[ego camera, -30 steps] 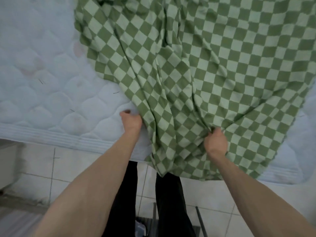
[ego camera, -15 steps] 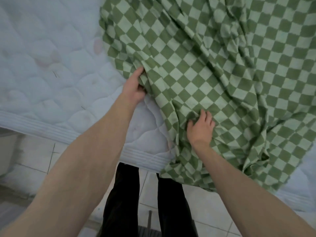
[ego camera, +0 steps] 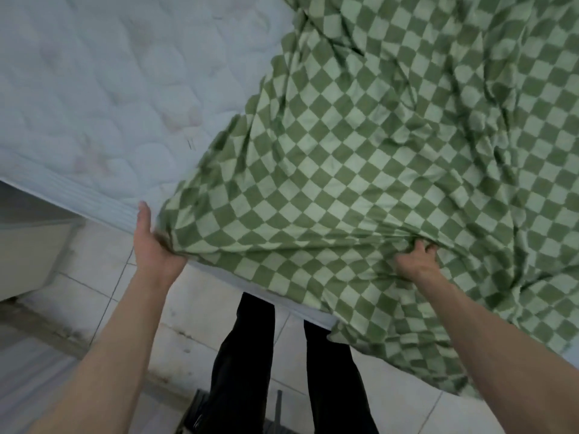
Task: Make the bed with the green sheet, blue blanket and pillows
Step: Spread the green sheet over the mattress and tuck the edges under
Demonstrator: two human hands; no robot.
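A green checkered sheet lies rumpled over the right part of a white quilted mattress. Its near edge hangs over the mattress side toward the floor. My left hand grips the sheet's left corner at the mattress edge, thumb up along the piping. My right hand has its fingers curled into a bunched fold of the sheet further right along the same edge. The blue blanket and pillows are out of view.
The left half of the mattress is bare, with faint pink stains. Below are a white tiled floor, my dark trouser legs, and a pale cabinet or bed base at the left.
Both hands have come back from the mattress top to its near edge. The left hand has dragged the sheet's corner leftward and toward me, so the sheet now covers more of the mattress.
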